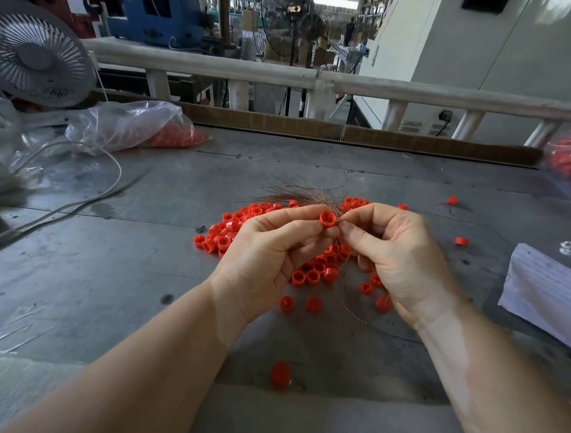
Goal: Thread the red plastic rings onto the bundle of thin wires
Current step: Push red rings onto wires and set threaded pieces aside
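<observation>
Left hand (270, 248) pinching one red plastic ring (328, 218), right hand (396, 249) pinching thin coppery wire bundle (298, 194) fanning toward 11 o'clock, loose red rings (314, 272) heaped on grey metal surface (114, 275) beneath

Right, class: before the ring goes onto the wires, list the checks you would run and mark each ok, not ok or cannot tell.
1. Red ring pinched in the left hand: ok.
2. Ring's hole faces the wire ends: cannot tell.
3. Right hand pinches the wire bundle close to the ring: ok.
4. Wire ends gathered to a tight tip: cannot tell; the far ends fan out.
5. More rings in the pile on the table: ok.
</observation>
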A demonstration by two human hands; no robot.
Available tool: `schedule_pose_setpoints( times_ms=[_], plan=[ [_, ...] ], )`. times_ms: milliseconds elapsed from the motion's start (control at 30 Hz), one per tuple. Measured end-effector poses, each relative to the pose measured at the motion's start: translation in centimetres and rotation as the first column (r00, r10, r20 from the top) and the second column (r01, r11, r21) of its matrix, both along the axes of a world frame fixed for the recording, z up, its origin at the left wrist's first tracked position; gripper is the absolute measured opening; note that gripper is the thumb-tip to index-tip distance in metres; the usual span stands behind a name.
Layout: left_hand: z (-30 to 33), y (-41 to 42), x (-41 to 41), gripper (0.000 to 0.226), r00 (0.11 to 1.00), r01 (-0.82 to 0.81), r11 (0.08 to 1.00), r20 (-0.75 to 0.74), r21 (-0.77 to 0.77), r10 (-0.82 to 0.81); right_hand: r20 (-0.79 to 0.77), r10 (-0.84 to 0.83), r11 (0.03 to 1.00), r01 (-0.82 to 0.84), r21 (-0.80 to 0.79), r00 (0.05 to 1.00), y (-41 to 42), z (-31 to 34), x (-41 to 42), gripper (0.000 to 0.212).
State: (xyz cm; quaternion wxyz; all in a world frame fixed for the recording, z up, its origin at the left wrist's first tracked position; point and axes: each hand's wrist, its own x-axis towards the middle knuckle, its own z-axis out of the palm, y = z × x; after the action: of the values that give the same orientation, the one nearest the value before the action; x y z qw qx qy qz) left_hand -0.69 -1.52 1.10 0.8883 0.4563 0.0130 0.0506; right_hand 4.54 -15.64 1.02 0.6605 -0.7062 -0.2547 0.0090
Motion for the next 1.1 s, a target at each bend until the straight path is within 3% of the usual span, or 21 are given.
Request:
schedule_pose_setpoints(
  times_ms=[133,700,900,1100],
  plan=[
    [0.15,-0.08,-0.06,0.016,1.0,0.021,1.0,0.003,-0.017,-0.021,-0.067,0.028,0.999,-0.026,0.028,0.997,0.05,0.16,-0.19,0.004],
    [0.07,-0.31,0.07,0.014,0.996,0.079,0.997,-0.029,-0.014,-0.079,-0.146,0.083,0.995,-0.073,0.072,0.986,0.24,0.39,-0.54,0.009],
    [0.0,-0.47,0.05,0.012,0.996,0.085,0.996,-0.012,-0.029,-0.085,-0.218,0.13,0.979,-0.09,0.183,0.967,0.24,0.44,-0.65,0.016],
    [-0.12,-0.41,0.11,0.015,0.997,0.075,0.997,-0.013,-0.03,-0.075,-0.295,0.094,0.985,-0.046,0.164,0.951,0.3,0.51,-0.52,0.018]
  ],
)
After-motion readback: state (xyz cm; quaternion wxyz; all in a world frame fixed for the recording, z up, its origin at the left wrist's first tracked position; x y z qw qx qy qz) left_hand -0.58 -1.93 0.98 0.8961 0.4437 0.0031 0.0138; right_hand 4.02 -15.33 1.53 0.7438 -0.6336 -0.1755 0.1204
